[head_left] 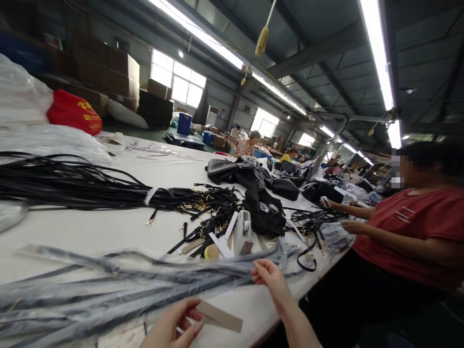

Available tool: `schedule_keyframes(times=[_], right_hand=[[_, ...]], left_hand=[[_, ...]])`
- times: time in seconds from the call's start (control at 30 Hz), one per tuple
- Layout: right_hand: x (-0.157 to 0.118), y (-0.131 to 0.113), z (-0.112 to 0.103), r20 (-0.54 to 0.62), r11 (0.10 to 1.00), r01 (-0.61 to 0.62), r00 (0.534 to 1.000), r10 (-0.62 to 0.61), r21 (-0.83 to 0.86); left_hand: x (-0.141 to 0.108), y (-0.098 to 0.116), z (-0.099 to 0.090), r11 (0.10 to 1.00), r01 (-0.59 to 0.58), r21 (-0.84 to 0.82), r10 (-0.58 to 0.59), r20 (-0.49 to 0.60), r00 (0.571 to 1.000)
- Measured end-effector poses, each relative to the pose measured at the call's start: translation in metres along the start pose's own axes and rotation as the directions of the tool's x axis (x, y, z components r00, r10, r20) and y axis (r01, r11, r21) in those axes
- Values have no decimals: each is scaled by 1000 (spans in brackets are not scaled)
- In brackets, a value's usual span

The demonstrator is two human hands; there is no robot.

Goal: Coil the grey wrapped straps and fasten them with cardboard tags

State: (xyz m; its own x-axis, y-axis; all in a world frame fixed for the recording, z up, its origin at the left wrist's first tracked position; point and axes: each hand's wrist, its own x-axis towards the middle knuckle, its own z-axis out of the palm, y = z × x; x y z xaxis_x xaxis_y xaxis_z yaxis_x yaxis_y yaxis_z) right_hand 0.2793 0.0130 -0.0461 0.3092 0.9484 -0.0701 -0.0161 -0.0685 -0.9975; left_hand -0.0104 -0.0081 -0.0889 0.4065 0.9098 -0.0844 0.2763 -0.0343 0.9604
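- White-topped counter runs across a busy workshop; I'm looking along it past two bare hands.
- L hand, bottom centre: grip half-curled, visible gap b/w thumb & fingertips. A beige card strip is right by the fingertips; can't tell if it's held.
- R hand, a bit further fwd: thumb & fingers drawn tog. at the near edge of the plastic-wrapped straps; can't tell if this grip has hold of any film.
- Those wrapped straps: several long, greyish lengths in clear film, spread over the front of the counter from far L to just past R hand.
- Behind them, a thick bundle of black straps w/ a white band round it; gold-coloured clasps cluster at its R end.
- R of clasps: a pale upright device, exact type unclear, w/ white strips & a small yellow round item near its base.
- Further back, black bags in a heap.
- Far R, a co-worker in a red T-shirt, hands over more black straps; one has a small white item.
- Back L: clear plastic sacks, red bag w/ yellow lettering.
- Bg: stacked cartons, bright windows, tube lights overhead.
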Motion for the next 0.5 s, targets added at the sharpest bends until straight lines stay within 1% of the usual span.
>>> schedule_keyframes(times=[0.07, 0.13, 0.2, 0.27, 0.3, 0.33, 0.4, 0.43, 0.47, 0.5], right_hand=[[-16, 34, 4, 5, 998, -61, 998, 61, 4], [-27, 59, 3, -24, 993, -109, 994, 110, 35], [-36, 74, -2, -45, 989, -133, 990, 136, 64], [-45, 78, -10, -41, 987, -148, 988, 151, 70], [-49, 77, -15, -36, 985, -158, 986, 160, 65], [-54, 75, -19, -35, 985, -166, 985, 168, 56], [-61, 70, -28, -47, 984, -174, 984, 175, 28], [-63, 69, -32, -56, 985, -174, 983, 175, 14], [-65, 68, -34, -60, 984, -179, 982, 179, 2], [-67, 68, -36, -62, 983, -186, 981, 185, -7]], left_hand=[[2, 6, -12, 998, 10, 67, -8, -32, 999], [5, 12, -22, 991, 19, 129, -15, -38, 999], [8, 13, -33, 976, 21, 219, -11, -46, 999], [10, 11, -43, 928, 8, 372, 15, -59, 998], [12, 8, -49, 881, 3, 473, 36, -73, 997], [13, 5, -55, 815, 7, 580, 56, -90, 994], [17, 0, -67, 637, 61, 769, 71, -137, 988], [19, -3, -73, 549, 109, 829, 52, -164, 985], [21, -5, -78, 480, 154, 864, 23, -187, 982], [24, -7, -84, 437, 188, 879, -10, -204, 979]])
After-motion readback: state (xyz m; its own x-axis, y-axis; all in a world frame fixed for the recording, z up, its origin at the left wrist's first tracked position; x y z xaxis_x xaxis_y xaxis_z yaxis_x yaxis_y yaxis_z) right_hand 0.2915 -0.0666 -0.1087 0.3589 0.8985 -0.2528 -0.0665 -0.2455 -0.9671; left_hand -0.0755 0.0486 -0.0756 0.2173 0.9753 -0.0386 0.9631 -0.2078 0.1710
